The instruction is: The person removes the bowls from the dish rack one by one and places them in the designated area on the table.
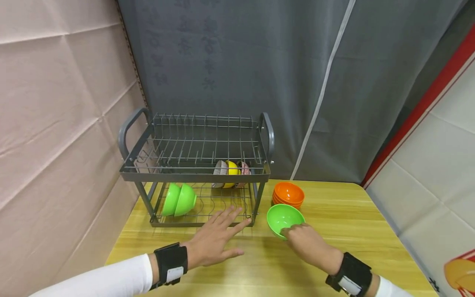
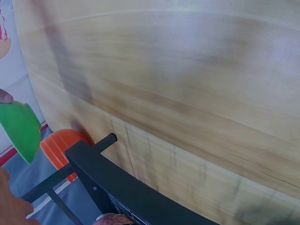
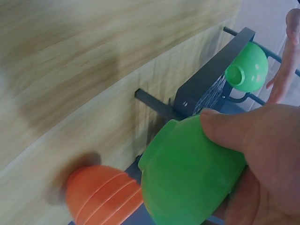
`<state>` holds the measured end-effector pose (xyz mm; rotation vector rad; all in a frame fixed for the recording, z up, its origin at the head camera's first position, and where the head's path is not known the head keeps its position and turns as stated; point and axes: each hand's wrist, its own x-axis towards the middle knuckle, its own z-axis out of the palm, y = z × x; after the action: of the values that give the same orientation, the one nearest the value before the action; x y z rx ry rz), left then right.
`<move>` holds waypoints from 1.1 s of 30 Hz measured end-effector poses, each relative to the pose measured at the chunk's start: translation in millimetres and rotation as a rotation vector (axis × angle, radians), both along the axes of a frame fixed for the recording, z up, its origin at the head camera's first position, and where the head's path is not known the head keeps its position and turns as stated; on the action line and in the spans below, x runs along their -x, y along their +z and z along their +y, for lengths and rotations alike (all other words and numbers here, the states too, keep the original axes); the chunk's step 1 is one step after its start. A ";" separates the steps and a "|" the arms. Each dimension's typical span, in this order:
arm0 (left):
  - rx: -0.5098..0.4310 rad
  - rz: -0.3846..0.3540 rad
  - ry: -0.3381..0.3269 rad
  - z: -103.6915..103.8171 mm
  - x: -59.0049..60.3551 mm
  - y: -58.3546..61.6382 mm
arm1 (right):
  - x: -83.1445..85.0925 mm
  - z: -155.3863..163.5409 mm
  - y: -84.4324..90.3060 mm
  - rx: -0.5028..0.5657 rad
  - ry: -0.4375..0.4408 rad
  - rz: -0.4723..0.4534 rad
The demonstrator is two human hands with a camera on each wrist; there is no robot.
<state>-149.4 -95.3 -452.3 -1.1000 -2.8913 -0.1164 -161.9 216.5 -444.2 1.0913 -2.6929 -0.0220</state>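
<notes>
My right hand (image 1: 311, 245) pinches a green bowl (image 1: 280, 218) by its rim, thumb on the outside, and holds it up off the table. Just behind that bowl stands a stack of orange bowls (image 1: 289, 193). With fingers spread and nothing in it, my left hand (image 1: 219, 237) hovers before the front edge of a dark two-tier dish rack (image 1: 196, 178). Two green bowls (image 1: 179, 200) lean on their sides at the left of the rack's lower tier. In the right wrist view, the held green bowl (image 3: 187, 173) tilts beside the orange stack (image 3: 103, 194).
Several cups (image 1: 231, 169), grey, yellow and pink, sit at the right of the rack's lower tier. Grey side handles (image 1: 270, 136) rise above the upper tier. Behind the wooden table (image 1: 345, 222) hangs a grey curtain (image 1: 230, 57), with a pale wall cloth at left.
</notes>
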 end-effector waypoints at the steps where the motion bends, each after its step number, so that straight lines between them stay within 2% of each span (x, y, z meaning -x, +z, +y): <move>1: -0.003 -0.003 -0.002 0.6 -0.3 -0.7 | -0.3 2.0 0.0 0.000 -0.010 0.001; 7: -0.018 -0.015 -0.015 2.6 -1.6 -5.3 | 0.8 15.7 -2.0 -0.004 -0.077 -0.014; 15: -0.019 0.010 -0.053 8.6 -0.9 -6.0 | 4.3 34.9 -8.1 -0.002 -0.206 -0.147; 20: -0.003 -0.004 -0.060 14.4 -2.2 -4.6 | 9.9 50.7 -17.5 0.003 -0.217 -0.118; 26: 0.017 0.022 -0.079 18.2 -2.9 -7.1 | 12.9 69.3 -26.1 0.031 -0.243 -0.051; 33: 0.015 0.040 -0.112 20.5 -3.9 -9.3 | 15.2 82.5 -29.7 0.057 -0.308 -0.066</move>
<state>-145.5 -74.8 -461.6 -1.2521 -2.8002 -0.0753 -177.1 299.0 -473.9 0.6643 -2.8740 0.0386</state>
